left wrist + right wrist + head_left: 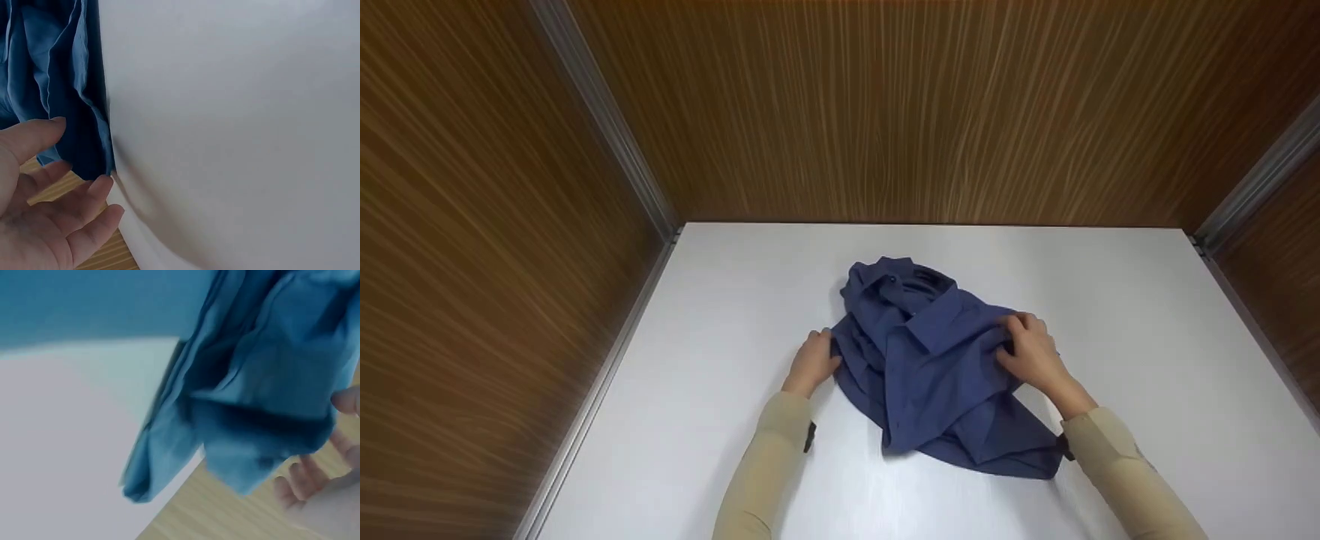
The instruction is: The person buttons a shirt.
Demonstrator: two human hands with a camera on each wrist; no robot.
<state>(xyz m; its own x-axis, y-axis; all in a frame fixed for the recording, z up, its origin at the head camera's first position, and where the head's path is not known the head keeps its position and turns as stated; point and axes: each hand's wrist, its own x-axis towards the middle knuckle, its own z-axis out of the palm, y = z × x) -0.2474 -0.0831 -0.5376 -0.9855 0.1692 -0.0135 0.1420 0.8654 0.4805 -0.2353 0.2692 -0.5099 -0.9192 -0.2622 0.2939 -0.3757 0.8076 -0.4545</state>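
A crumpled dark blue collared shirt lies in the middle of the white table, collar toward the far wall. My left hand is at the shirt's left edge. In the left wrist view that hand shows loose, nearly straight fingers that just touch the folded blue edge and grip nothing. My right hand lies on the shirt's right side with fingers curled into a fold. In the blurred right wrist view, the blue cloth passes between thumb and fingers. Both arms wear beige sleeves.
Wood-grain walls close in the table on the left, back and right, with metal strips in the corners. Bare white table surface surrounds the shirt on all sides.
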